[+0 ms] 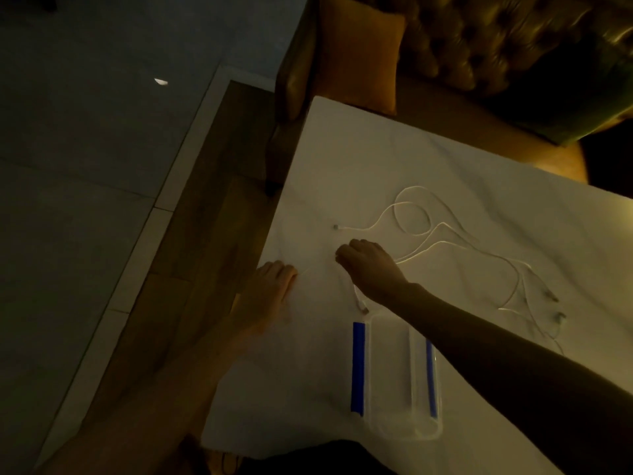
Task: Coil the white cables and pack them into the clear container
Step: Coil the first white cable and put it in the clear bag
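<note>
Several thin white cables lie in loose loops on the white-covered table, trailing right to plugs. My right hand reaches over the table with fingers curled down on a cable; one strand leaves it to the right, and another runs under my wrist to a plug. My left hand sits at the table's left edge, fingers bent, pinching a faint cable stretch that leads toward my right hand. The clear container with blue side clips lies open under my right forearm, with no cable visible inside.
The light is dim. A tufted sofa with an orange cushion stands behind the table's far edge. Wooden flooring and grey tiles lie to the left, below the table edge.
</note>
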